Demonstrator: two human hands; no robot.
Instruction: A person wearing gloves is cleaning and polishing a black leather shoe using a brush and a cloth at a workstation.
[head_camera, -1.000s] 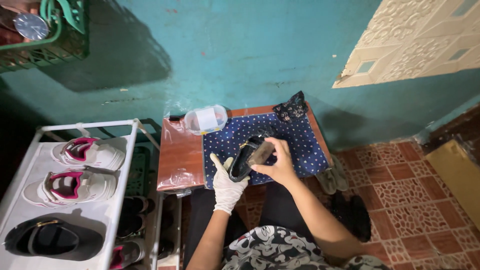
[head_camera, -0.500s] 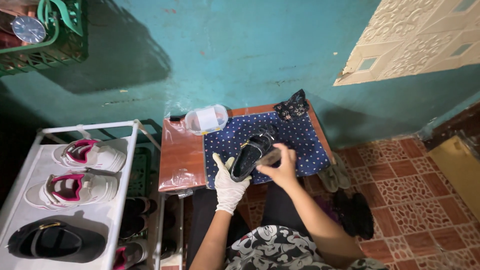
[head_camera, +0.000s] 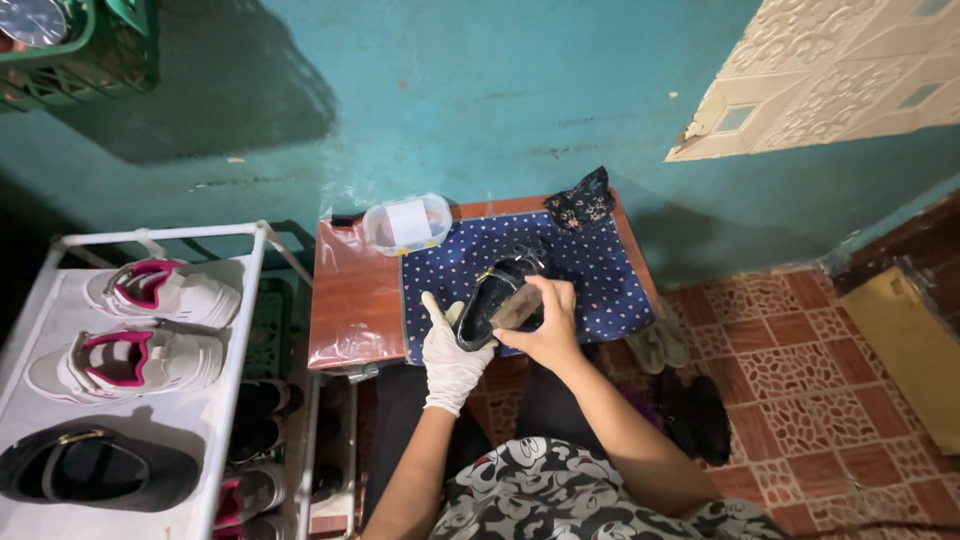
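Here, at the frame's centre, the left hand (head_camera: 452, 355), in a white glove, is closed around the lower end of a black shoe (head_camera: 497, 295), holding it above the dotted cloth (head_camera: 600, 275) on the table (head_camera: 355, 300). The shoe's long axis runs from lower left to upper right, its far end pointing toward the wall. The bare right hand (head_camera: 545, 325) grips a brush (head_camera: 517, 307) and presses it on the shoe's right side, so it touches the shoe from the right while the left supports it from below. Against the earlier frame, the brush hand sits a little higher on the shoe; the shoe's tilt is much the same. A clear box (head_camera: 407, 223) stands at the table's upper edge, sneakers (head_camera: 150, 320) lie on the rack at left.
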